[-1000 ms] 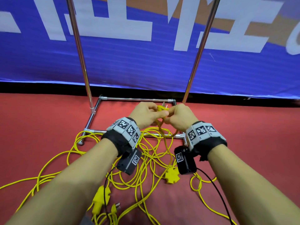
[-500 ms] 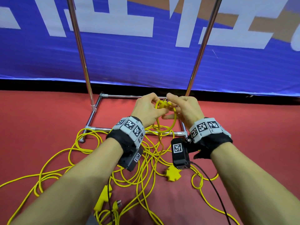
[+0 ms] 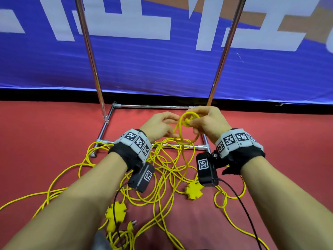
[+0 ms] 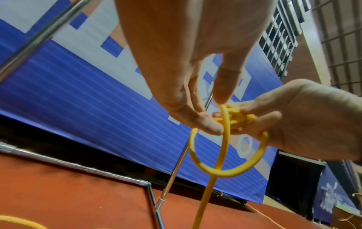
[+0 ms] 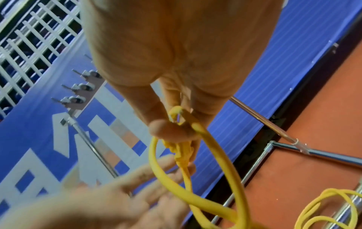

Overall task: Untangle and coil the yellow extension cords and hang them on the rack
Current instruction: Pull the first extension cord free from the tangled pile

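Several yellow extension cords [image 3: 162, 170] lie tangled on the red floor in front of the chrome rack [image 3: 153, 106]. My right hand [image 3: 191, 121] is raised above the tangle and pinches a small loop of yellow cord [image 3: 187, 115] together with its plug end [image 5: 182, 151]. From there a bigger loop [image 4: 225, 139] hangs down toward the pile. My left hand [image 3: 169, 127] is just left of the loop. Its fingers [image 5: 147, 178] are stretched out and touch the cord without closing on it; the left wrist view shows the thumb [image 4: 195, 122] beside the plug.
The rack's two uprights [image 3: 90, 51] [image 3: 227, 51] rise before a blue banner [image 3: 162, 69]. Its near base bar [image 3: 171, 145] lies under the cords. Yellow cross-shaped sockets [image 3: 193, 191] [image 3: 116, 212] and a plug [image 3: 133, 224] lie among the cords.
Both hands have risen with the cord end. The right hand now holds a small loop on its own; the left hand has let go and drawn a little to the left.
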Available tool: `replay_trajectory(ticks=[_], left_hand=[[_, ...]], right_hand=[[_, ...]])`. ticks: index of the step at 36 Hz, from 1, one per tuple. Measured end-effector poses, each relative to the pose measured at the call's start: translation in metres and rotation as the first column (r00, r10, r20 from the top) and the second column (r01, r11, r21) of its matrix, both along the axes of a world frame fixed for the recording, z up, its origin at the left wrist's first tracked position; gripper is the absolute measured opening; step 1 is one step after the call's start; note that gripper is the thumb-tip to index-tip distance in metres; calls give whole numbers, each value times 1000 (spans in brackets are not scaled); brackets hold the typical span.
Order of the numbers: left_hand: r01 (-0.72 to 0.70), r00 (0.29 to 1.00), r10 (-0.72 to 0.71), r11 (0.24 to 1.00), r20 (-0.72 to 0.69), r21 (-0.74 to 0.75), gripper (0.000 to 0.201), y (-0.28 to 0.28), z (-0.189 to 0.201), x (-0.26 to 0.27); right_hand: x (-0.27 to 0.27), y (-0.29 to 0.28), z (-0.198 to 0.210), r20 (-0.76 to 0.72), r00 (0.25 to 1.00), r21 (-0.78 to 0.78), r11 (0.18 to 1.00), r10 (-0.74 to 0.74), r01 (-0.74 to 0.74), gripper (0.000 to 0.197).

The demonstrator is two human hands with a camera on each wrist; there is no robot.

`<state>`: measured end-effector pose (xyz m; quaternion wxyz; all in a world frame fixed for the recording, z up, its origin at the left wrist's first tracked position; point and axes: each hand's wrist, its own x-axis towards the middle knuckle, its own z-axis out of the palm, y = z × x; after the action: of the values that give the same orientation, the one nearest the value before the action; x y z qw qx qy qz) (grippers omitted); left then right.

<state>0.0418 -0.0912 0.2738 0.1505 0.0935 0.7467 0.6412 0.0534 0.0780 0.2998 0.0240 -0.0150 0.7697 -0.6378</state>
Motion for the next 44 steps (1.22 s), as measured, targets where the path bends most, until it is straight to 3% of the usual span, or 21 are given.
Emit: replay_trajectory(ticks=[4, 7, 10, 13, 15, 17, 19, 21, 23, 26, 29, 33, 37, 40, 44], left_hand=[[48, 990, -66, 988, -124, -144, 36, -1, -8, 0], [4, 988, -41, 972, -150, -237, 6, 3, -13, -2], [-89, 990, 49, 943, -131, -322, 24, 1, -22, -9], [-188, 982, 157, 886, -107, -424, 21, -9, -36, -21], [-201, 977, 208, 863, -38, -463, 6, -13, -41, -21], [-221, 972, 234, 873, -23, -434, 40, -12, -47, -21], [-147, 988, 119, 910, -97, -387, 71, -5, -45, -18], [-27, 987, -31, 933, -156, -358, 79, 4, -41, -13], [11, 974, -78, 953, -211, -302, 58, 12, -41, -11], [-49, 972, -13, 966, -237, -255, 9, 17, -46, -11], [-147, 972, 88, 953, -220, -267, 15, 15, -60, -17], [-263, 957, 183, 878, -227, -400, 9, 2, -86, -29], [-399, 916, 333, 796, -222, -454, 8, -2, -112, -38], [-508, 852, 489, 685, -188, -522, 22, -3, -128, -44], [-430, 852, 519, 610, -75, -665, 32, -1, -153, -43]], right_hand=[[-2, 2, 0, -33, 999, -32, 999, 3, -4, 23], [-7, 6, -8, -64, 993, 93, 990, -102, 107, 28], [-9, 11, -15, -80, 969, 176, 954, -232, 243, 30], [-7, 16, -15, -133, 943, 314, 889, -306, 333, 22], [-8, 18, -17, -68, 951, 285, 908, -301, 308, 17], [-9, 16, -21, 41, 971, 185, 956, -237, 226, 16], [-9, 11, -24, 121, 983, 93, 987, -141, 130, 13], [-8, 4, -26, 141, 989, 5, 999, -45, 45, 10], [-7, 1, -25, 125, 992, -47, 999, 14, -8, 13], [-9, 2, -30, 88, 996, 16, 1000, 10, -12, 18], [-12, 12, -46, 98, 994, 111, 993, -41, 30, 20], [-11, 27, -75, 209, 977, 251, 968, -49, -5, 18], [-9, 19, -106, 306, 952, 60, 998, -23, 4, 32], [-11, 16, -125, 352, 934, -61, 995, -56, 82, 37], [-15, 28, -151, 431, 893, -49, 985, -127, 164, 29]])
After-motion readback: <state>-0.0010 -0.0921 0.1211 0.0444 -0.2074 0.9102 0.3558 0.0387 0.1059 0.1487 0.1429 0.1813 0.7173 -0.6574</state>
